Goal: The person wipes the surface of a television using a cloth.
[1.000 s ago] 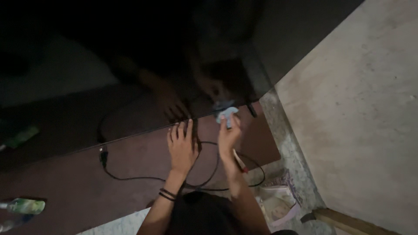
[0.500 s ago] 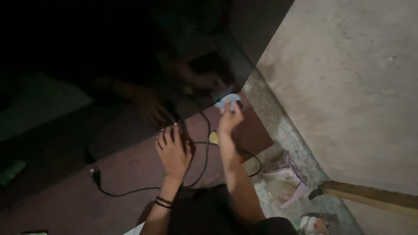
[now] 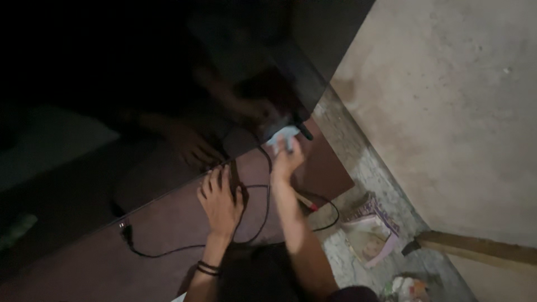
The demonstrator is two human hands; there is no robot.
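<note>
Dim brown surface [image 3: 168,251] carries a black cable [image 3: 168,250] beside a glossy dark panel [image 3: 140,84]; left hand [image 3: 221,198] rests flat, fingers spread; right hand [image 3: 287,159] pinches a pale cloth [image 3: 281,136] against the panel.

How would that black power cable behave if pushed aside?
The black cable lies in loose curves and loops on the reddish surface, so it is probably floppy and light. Its plug end would likely drag behind; loops may snag the left hand.

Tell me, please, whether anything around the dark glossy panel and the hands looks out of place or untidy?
A black cable lies loose in loops over the reddish-brown surface, its plug unconnected near the dark glossy panel. Crumpled paper litter lies on the floor. The right hand presses a pale cloth to the panel; the left hand rests flat.
</note>
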